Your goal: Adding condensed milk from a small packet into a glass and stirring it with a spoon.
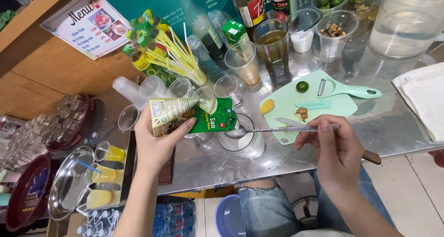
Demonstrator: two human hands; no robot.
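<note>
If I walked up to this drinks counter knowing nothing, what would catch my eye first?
Probably the green and cream drink carton, tipped sideways in the left hand above a clear glass at the middle of the steel counter. The right hand holds a long metal spoon at the carton's spout. Behind sits a mint-green cutting board with a small green lime.

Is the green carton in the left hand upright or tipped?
Tipped: the green carton lies sideways in the left hand, its top end over the cup.
</note>
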